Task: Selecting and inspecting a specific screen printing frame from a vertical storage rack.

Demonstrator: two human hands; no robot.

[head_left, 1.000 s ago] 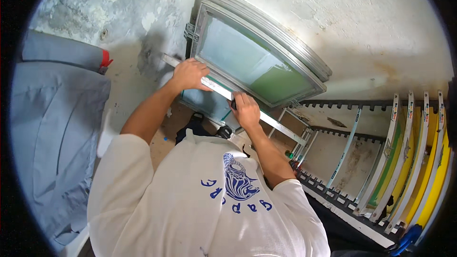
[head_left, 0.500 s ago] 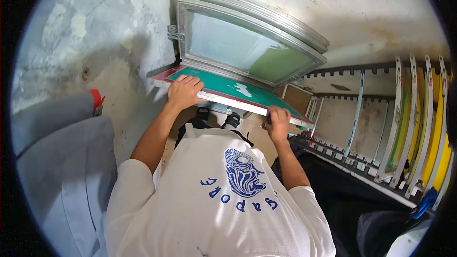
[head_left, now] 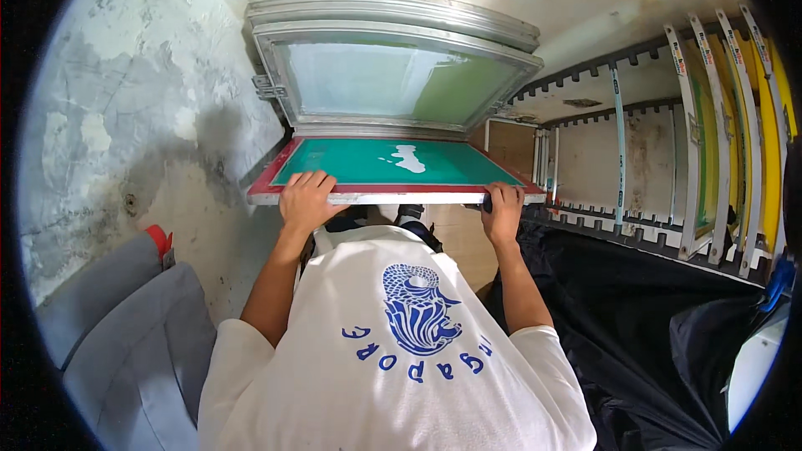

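Note:
I hold a screen-printing frame (head_left: 388, 163) flat in front of me: metal edges, red border tape and a green mesh with a white patch. My left hand (head_left: 307, 200) grips its near edge at the left. My right hand (head_left: 503, 207) grips the near edge at the right. Behind the frame, several larger metal-framed screens (head_left: 393, 75) with pale green mesh lean against the wall.
A slotted rack (head_left: 660, 238) at the right holds several upright screens (head_left: 735, 134) with green and yellow mesh. Black plastic sheeting (head_left: 660, 326) lies below the rack. Grey padded shapes (head_left: 125, 334) with a red tip stand at the lower left. The plastered wall (head_left: 134, 134) is close on the left.
The frame has swung from on edge against the leaning screens to lying flat in both hands, pulled toward me. My view has shifted to face the wall squarely.

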